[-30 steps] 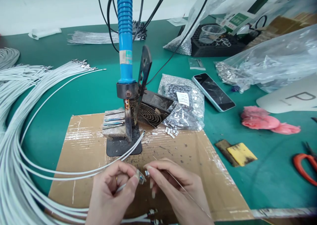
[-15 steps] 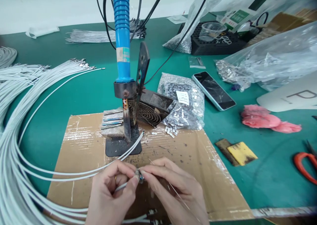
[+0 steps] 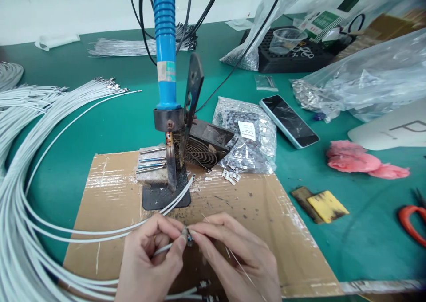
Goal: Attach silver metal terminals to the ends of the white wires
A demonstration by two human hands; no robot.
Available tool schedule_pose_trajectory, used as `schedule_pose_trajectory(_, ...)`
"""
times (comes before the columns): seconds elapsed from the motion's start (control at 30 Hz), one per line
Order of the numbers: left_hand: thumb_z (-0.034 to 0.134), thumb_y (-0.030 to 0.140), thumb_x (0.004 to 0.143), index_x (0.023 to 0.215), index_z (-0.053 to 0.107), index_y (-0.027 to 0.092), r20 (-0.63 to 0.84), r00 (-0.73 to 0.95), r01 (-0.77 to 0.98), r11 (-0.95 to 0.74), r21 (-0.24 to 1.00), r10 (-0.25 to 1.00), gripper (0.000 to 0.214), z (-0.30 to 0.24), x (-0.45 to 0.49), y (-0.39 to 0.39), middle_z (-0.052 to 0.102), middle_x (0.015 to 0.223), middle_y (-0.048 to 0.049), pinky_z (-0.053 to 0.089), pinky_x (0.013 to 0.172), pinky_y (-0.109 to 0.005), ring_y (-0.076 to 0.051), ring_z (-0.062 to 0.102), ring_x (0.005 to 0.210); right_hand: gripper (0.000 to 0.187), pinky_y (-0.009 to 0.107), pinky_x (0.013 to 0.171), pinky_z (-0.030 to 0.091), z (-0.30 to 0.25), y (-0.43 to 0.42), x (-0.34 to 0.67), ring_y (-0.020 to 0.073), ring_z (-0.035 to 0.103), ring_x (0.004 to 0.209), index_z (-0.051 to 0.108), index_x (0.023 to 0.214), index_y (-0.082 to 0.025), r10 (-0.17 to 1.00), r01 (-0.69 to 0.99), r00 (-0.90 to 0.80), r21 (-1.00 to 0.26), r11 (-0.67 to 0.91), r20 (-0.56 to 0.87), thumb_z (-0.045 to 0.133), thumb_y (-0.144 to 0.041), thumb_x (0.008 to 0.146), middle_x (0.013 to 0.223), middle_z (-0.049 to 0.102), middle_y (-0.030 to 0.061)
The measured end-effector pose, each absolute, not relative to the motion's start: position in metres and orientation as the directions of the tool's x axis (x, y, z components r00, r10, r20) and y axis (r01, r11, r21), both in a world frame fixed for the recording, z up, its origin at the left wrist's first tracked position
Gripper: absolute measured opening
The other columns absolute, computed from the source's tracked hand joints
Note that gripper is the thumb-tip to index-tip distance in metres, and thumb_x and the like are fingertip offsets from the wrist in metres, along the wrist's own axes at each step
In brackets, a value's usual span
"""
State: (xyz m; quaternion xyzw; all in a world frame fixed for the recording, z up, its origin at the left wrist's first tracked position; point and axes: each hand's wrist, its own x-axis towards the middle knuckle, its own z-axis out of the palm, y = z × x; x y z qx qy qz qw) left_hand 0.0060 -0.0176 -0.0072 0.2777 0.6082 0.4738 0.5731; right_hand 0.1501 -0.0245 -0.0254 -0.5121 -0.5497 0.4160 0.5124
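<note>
My left hand (image 3: pixel 149 262) is pinched on the end of a white cable (image 3: pixel 163 249) near the front of the cardboard sheet (image 3: pixel 109 195). My right hand (image 3: pixel 233 257) is pinched on a small metal terminal (image 3: pixel 188 237) that touches the cable's tip. A thin solder wire (image 3: pixel 239 264) runs across the right hand. Beyond the hands stands a blue-handled soldering iron (image 3: pixel 165 45) fixed upright in a stand (image 3: pixel 166 195), tip down. Two more white cables (image 3: pixel 176 200) lie with their ends by the stand.
A large bundle of white cables (image 3: pixel 20 169) curves along the left. A fan (image 3: pixel 203 149), a bag of terminals (image 3: pixel 248 135), loose terminals (image 3: pixel 230 175), a phone (image 3: pixel 289 121), a pink cloth (image 3: pixel 362 164), a yellow sponge (image 3: pixel 328 205) and orange-handled scissors (image 3: pixel 412 220) lie to the right.
My right hand has moved left and brought the small terminal up against the cable tip held in my left hand. The fingertips of both hands now meet.
</note>
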Motion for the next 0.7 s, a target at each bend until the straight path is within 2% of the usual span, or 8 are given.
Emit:
schedule_pose_trajectory(0.1, 0.084, 0.008, 0.058, 0.057, 0.071, 0.019, -0.437, -0.170, -0.211, 0.400, 0.892, 0.883, 0.017, -0.008, 0.005, -0.017, 0.075, 0.069, -0.0003, 0.039, 0.048, -0.009, -0.006, 0.058, 0.054, 0.029, 0.017, 0.058, 0.056, -0.027, -0.025, 0.150, 0.0119, 0.069, 0.066, 0.084, 0.103, -0.032, 0.986, 0.144, 0.032, -0.977, 0.158, 0.164, 0.074, -0.008, 0.090, 0.082, 0.073, -0.0010)
schedule_pose_trajectory(0.2, 0.084, 0.008, 0.059, 0.058, 0.071, 0.018, -0.431, -0.163, -0.223, 0.393, 0.892, 0.887, 0.016, -0.008, 0.005, -0.016, 0.075, 0.070, -0.0008, 0.044, 0.050, -0.011, -0.007, 0.061, 0.055, 0.024, 0.018, 0.064, 0.056, -0.029, -0.027, 0.147, 0.0125, 0.070, 0.071, 0.082, 0.104, -0.030, 0.981, 0.164, 0.083, -0.973, 0.162, 0.177, 0.071, -0.012, 0.093, 0.086, 0.073, 0.0000)
schedule_pose_trajectory(0.3, 0.084, 0.008, 0.060, 0.058, 0.071, 0.017, -0.426, -0.174, -0.201, 0.391, 0.898, 0.888, 0.015, -0.009, 0.005, -0.013, 0.074, 0.069, -0.0007, 0.045, 0.052, -0.010, -0.006, 0.061, 0.054, 0.028, 0.022, 0.068, 0.056, -0.029, -0.032, 0.145, 0.0142, 0.068, 0.075, 0.078, 0.116, -0.030, 0.980, 0.220, 0.139, -0.969, 0.109, 0.141, 0.052, -0.026, 0.106, 0.091, 0.069, 0.0027)
schedule_pose_trajectory(0.37, 0.084, 0.008, 0.059, 0.058, 0.071, 0.016, -0.426, -0.194, -0.185, 0.394, 0.900, 0.884, 0.015, -0.009, 0.005, -0.011, 0.074, 0.069, -0.0007, 0.044, 0.051, -0.009, -0.006, 0.060, 0.054, 0.035, 0.024, 0.067, 0.054, -0.029, -0.034, 0.144, 0.0145, 0.066, 0.071, 0.072, 0.126, -0.030, 0.981, 0.258, 0.174, -0.966, 0.035, 0.082, 0.040, -0.032, 0.110, 0.087, 0.067, 0.0019)
schedule_pose_trajectory(0.53, 0.085, 0.010, 0.058, 0.058, 0.071, 0.015, -0.437, -0.244, -0.180, 0.403, 0.897, 0.866, 0.016, -0.005, 0.003, -0.004, 0.075, 0.072, -0.0019, 0.044, 0.052, -0.008, -0.005, 0.059, 0.054, 0.033, 0.026, 0.072, 0.050, -0.025, -0.033, 0.143, 0.0139, 0.063, 0.062, 0.050, 0.142, -0.036, 0.978, 0.344, 0.205, -0.933, -0.105, -0.034, 0.034, -0.039, 0.112, 0.071, 0.067, -0.0066)
schedule_pose_trajectory(0.6, 0.086, 0.010, 0.058, 0.058, 0.070, 0.014, -0.438, -0.260, -0.174, 0.404, 0.898, 0.861, 0.016, -0.003, 0.002, 0.000, 0.075, 0.073, -0.0015, 0.041, 0.050, -0.007, -0.002, 0.054, 0.050, 0.038, 0.028, 0.074, 0.050, -0.024, -0.030, 0.144, 0.0155, 0.064, 0.066, 0.047, 0.146, -0.037, 0.981, 0.436, 0.194, -0.896, -0.088, -0.003, 0.032, -0.044, 0.112, 0.077, 0.070, -0.0050)
schedule_pose_trajectory(0.7, 0.086, 0.013, 0.059, 0.058, 0.069, 0.013, -0.434, -0.261, -0.165, 0.403, 0.900, 0.862, 0.018, -0.001, 0.000, 0.005, 0.074, 0.073, -0.0022, 0.037, 0.047, -0.009, -0.002, 0.048, 0.048, 0.041, 0.029, 0.065, 0.049, -0.022, -0.025, 0.143, 0.0167, 0.062, 0.063, 0.050, 0.147, -0.038, 0.978, 0.567, 0.201, -0.821, -0.064, 0.063, 0.030, -0.045, 0.111, 0.082, 0.067, -0.0019)
